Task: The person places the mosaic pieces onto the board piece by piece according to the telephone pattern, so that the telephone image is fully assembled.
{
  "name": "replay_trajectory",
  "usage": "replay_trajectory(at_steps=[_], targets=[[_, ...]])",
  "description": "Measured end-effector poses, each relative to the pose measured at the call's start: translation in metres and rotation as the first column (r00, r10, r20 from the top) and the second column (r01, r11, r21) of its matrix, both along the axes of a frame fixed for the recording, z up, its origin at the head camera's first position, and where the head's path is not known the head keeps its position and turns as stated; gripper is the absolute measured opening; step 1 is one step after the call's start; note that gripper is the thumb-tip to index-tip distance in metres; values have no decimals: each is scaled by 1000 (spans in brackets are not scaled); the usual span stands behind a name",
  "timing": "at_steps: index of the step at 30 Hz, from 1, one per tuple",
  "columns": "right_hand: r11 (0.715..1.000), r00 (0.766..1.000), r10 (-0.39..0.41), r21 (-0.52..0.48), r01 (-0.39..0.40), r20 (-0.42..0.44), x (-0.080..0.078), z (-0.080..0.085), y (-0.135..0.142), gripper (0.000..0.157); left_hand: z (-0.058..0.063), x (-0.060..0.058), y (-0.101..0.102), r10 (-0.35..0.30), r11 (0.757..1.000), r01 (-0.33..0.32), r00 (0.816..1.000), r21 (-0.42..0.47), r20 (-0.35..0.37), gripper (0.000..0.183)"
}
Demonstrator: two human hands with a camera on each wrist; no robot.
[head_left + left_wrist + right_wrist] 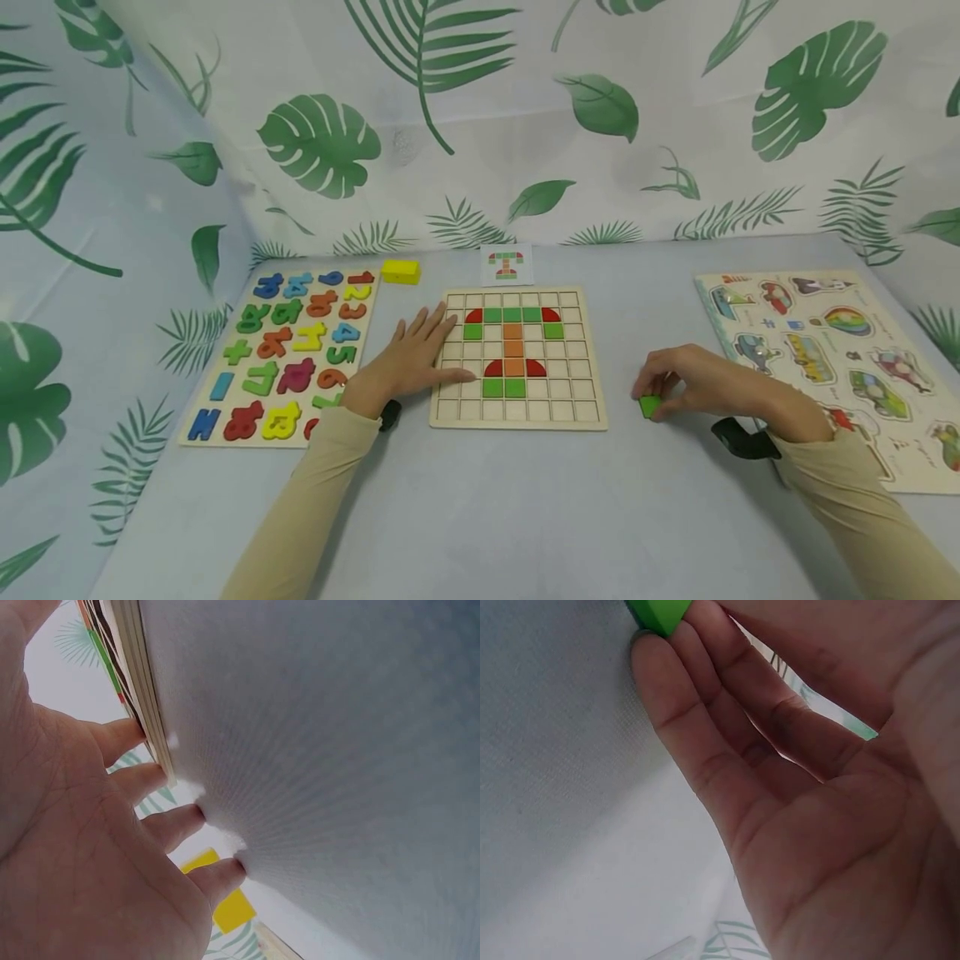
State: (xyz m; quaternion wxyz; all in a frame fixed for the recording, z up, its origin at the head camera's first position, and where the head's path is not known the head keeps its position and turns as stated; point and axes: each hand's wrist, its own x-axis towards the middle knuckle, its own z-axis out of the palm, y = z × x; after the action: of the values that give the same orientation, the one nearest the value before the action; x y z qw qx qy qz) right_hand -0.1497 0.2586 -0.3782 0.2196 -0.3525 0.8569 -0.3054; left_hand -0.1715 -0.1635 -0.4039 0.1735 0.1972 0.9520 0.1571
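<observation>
My left hand (405, 362) lies with spread fingers at the left edge of a wooden grid board (517, 415), the thumb reaching over its surface. In the left wrist view, two fingertips touch the board's side and two rest on the tabletop. Green, red and orange pieces form a T-like figure on the grid, with two green squares in its bottom row. To the right of the board, my right hand (686, 379) pinches a green block (649, 406) between thumb and fingers, low over the table. The right wrist view shows this block at the fingertips, partly cut off.
Behind the board is a small pattern card (506, 265) showing a similar figure. A yellow block (401, 272) sits at the back left. A number puzzle (225, 441) lies left, a picture puzzle (903, 477) right, under the right forearm. Leaf-print cloth hangs behind.
</observation>
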Motion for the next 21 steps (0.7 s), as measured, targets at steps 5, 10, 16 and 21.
replay_trajectory(at_steps=[5,10,16,21], targets=[[1000,1000,-22,-2,22,10,1,0,0,27,1,1,1,4,1000,-4,1000,-6,2,102],[999,999,-47,-8,47,11,3,1,-2,29,0,1,1,6,1000,-6,1000,-3,3,102],[998,999,-54,-43,54,-8,3,3,-3,29,-1,1,0,7,1000,-7,1000,6,-3,101],[995,999,-33,-96,30,-36,1,4,-5,27,0,1,0,3,1000,-3,1000,11,0,101]])
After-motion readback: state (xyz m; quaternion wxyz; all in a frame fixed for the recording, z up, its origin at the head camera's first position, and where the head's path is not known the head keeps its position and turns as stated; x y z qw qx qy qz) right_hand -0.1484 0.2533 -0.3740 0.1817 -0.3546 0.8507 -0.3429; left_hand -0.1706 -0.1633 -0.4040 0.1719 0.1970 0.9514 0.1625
